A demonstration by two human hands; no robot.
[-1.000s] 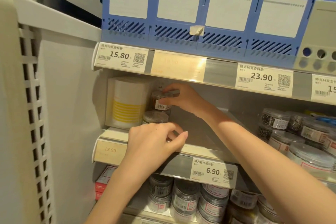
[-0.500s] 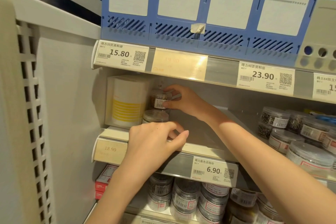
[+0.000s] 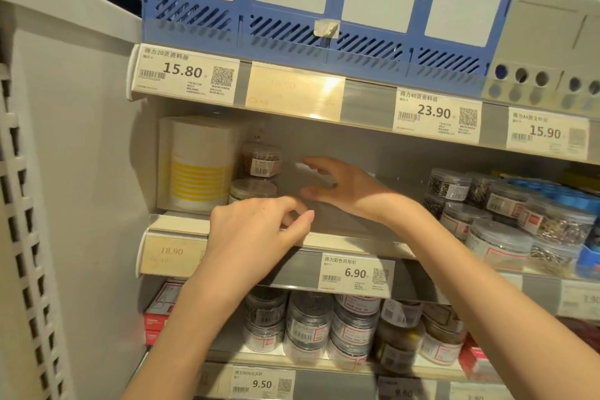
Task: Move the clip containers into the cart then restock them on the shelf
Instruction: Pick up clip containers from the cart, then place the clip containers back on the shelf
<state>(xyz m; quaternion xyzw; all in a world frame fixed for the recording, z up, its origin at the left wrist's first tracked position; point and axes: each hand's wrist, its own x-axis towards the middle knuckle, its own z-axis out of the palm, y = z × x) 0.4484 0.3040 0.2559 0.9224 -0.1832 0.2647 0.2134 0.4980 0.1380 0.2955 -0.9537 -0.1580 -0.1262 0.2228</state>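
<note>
Two small clear clip containers are stacked at the left of the middle shelf (image 3: 350,239). The upper container (image 3: 261,159) sits on the lower container (image 3: 251,190), beside a white box with yellow stripes (image 3: 198,162). My right hand (image 3: 341,187) hovers just right of the stack with fingers spread, touching neither container. My left hand (image 3: 256,234) rests on the shelf's front lip below the stack, fingers loosely curled, with nothing visible in it. The cart is out of view.
More clear clip containers (image 3: 500,237) crowd the right end of the same shelf. Stacked containers (image 3: 308,325) fill the shelf below. A blue file rack (image 3: 324,10) stands on the shelf above. A perforated white side panel (image 3: 22,237) closes the left.
My right hand let go of the upper container and drew back to the right with fingers spread. The container stays on the stack. My left hand has not moved.
</note>
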